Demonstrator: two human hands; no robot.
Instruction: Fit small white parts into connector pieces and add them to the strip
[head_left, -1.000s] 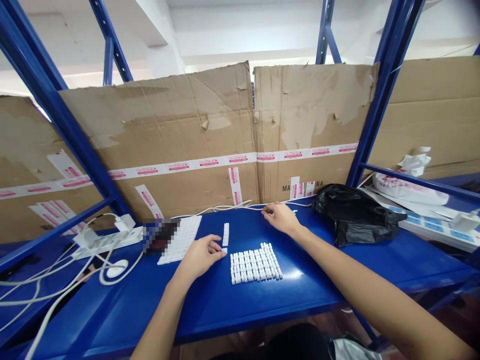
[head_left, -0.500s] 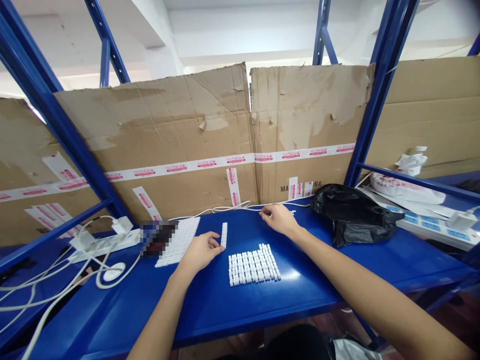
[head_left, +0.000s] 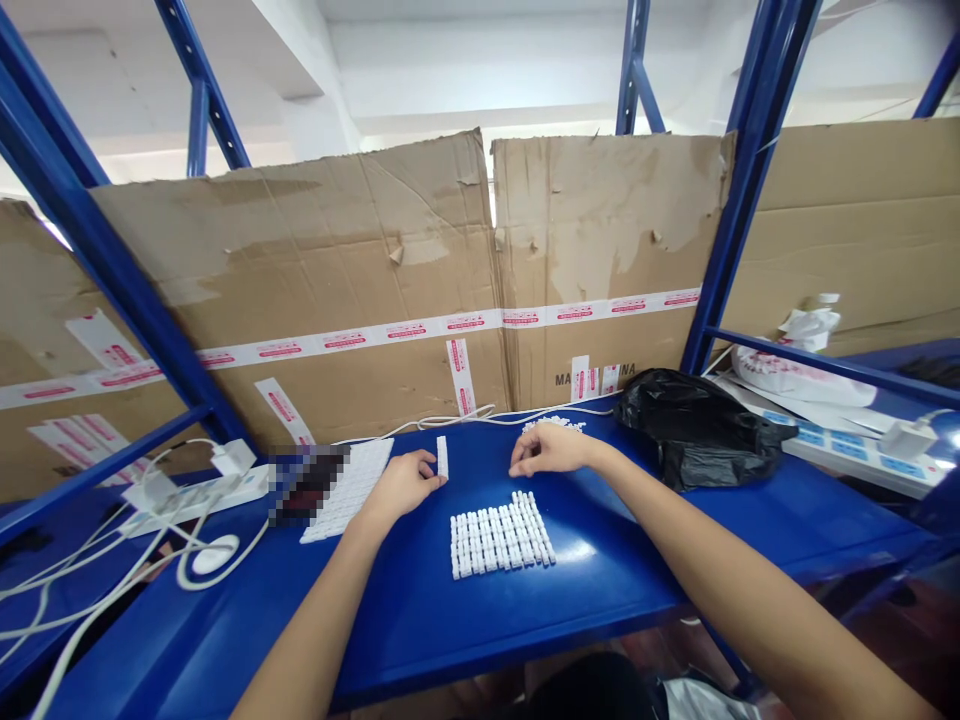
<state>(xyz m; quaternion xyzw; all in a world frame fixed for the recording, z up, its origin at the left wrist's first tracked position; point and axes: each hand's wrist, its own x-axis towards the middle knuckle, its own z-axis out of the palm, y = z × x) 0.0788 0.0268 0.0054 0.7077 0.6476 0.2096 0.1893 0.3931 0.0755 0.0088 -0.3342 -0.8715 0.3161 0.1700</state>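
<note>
My left hand (head_left: 407,486) is closed, thumb and fingertips at the lower end of a short white strip (head_left: 442,456) made of small pieces in a line. To its left lies a flat white sheet-like block of similar rows (head_left: 352,488). My right hand (head_left: 553,449) is in a pinch above the blue table; whatever sits between its fingertips is too small to make out. Just behind that hand is a loose pile of small white pieces (head_left: 556,424), partly hidden by it. Nearer me, several white knobbly strips (head_left: 501,538) lie side by side in a row.
A black plastic bag (head_left: 697,425) lies at the back right of the blue table (head_left: 465,640). On the left are a power strip (head_left: 251,485) with white cables and a blurred dark item (head_left: 307,485). Cardboard panels (head_left: 360,270) and blue posts stand behind.
My right hand has drawn back from the pile toward me and slightly left, uncovering more loose pieces. My left hand and the strip have shifted slightly away from me.
</note>
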